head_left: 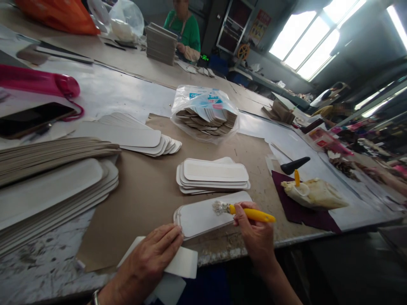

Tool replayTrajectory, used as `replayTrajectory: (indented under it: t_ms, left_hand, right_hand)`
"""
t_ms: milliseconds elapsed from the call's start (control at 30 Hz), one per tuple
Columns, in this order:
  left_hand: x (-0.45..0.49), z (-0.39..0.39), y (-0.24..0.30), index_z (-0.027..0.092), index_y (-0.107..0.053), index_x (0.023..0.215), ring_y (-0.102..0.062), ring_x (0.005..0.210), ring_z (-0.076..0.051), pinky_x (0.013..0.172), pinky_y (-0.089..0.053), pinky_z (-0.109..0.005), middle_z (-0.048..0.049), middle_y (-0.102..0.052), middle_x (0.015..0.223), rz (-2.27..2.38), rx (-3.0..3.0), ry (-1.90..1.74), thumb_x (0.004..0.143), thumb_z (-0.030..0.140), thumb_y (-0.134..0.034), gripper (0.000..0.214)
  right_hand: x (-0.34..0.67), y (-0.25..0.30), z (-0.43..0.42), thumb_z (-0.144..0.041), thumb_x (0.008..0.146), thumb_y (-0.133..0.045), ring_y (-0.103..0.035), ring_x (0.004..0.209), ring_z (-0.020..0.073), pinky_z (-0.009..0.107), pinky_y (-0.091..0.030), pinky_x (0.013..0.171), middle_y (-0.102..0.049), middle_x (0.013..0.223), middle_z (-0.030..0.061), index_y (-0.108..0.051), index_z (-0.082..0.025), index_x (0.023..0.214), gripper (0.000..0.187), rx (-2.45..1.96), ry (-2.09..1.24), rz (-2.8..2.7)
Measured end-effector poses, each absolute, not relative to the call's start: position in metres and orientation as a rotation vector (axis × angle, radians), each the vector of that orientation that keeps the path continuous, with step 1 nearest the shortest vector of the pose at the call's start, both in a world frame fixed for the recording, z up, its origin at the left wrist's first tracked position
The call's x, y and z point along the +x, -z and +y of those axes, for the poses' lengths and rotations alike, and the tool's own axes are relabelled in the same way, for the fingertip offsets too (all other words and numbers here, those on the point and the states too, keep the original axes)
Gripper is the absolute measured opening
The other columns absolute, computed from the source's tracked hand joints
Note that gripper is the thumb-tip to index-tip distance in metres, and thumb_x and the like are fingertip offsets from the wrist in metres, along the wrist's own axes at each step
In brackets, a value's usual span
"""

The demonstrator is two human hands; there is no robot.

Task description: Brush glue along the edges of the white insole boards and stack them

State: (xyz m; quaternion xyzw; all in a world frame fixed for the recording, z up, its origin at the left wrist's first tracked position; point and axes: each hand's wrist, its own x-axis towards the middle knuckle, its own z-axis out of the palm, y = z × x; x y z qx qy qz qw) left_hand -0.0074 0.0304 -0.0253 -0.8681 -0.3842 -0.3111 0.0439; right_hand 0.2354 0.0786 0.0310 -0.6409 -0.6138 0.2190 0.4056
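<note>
My right hand (256, 231) grips the yellow handle of a brush (254, 213). Its whitish, clumped bristles touch the upper face of a long white board with rounded corners (203, 215). At that board's left end rests my left hand (151, 254), fingers stretched out side by side, fingertips on the corner; its thumb is hidden. Under and beside this hand lie pale strips (182, 262) that reach past the table's front edge. Just behind the brushed board sits a small stack of similar white boards (216, 170).
Stacks of boards (47, 190) fill the left, and more white boards (127, 135) lie fanned. A plastic bag of cut pieces (206, 114) stands behind. At right are a glue-smeared bag (314, 192) and a black-handled tool (295, 165). A person in green (187, 34) sits across.
</note>
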Motion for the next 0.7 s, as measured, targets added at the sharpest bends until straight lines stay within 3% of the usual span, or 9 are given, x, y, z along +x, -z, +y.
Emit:
replayTrajectory:
  t_ms: [233,367,567,700]
  left_hand:
    - [-0.012,0.027,0.044,0.017,-0.055,0.113,-0.048,0.111,-0.016,0.096,-0.038,-0.026,-0.0064,-0.061,0.111,-1.183,-2.713,1.031,0.083,0.001,-0.029,0.043]
    - [-0.012,0.028,0.042,0.017,-0.056,0.112,-0.046,0.114,-0.015,0.099,-0.034,-0.026,-0.0054,-0.06,0.112,-1.177,-2.731,1.055,0.074,-0.005,-0.028,0.052]
    - [-0.013,0.021,0.044,0.021,-0.053,0.117,-0.047,0.113,-0.015,0.099,-0.032,-0.026,-0.0049,-0.057,0.117,-1.305,-2.734,1.12,0.072,-0.004,-0.028,0.057]
    - [-0.019,0.019,0.033,0.026,-0.056,0.114,-0.055,0.102,-0.017,0.09,-0.04,-0.025,-0.0036,-0.06,0.111,-1.564,-2.756,1.293,0.079,0.007,-0.035,0.045]
  right_hand:
    - [0.305,-0.05,0.09,-0.039,0.086,-0.037,-0.056,0.075,0.0225,0.036,-0.044,0.072,-0.059,0.074,0.0088,-0.056,-0.016,0.078,0.03,-1.891,0.112,-1.864]
    - [0.318,-0.031,0.106,-0.022,0.086,-0.035,-0.055,0.09,0.0225,0.036,-0.042,0.082,-0.06,0.093,0.0136,-0.056,-0.013,0.097,0.026,-1.971,-0.116,-2.085]
    - [0.319,-0.016,0.106,-0.019,0.086,-0.034,-0.056,0.085,0.0202,0.033,-0.044,0.08,-0.06,0.088,0.0108,-0.057,-0.015,0.091,0.023,-1.985,-0.303,-2.103]
    - [0.322,-0.025,0.092,-0.02,0.085,-0.035,-0.055,0.086,0.0225,0.037,-0.042,0.081,-0.06,0.088,0.0115,-0.056,-0.015,0.091,0.022,-1.951,-0.302,-2.054]
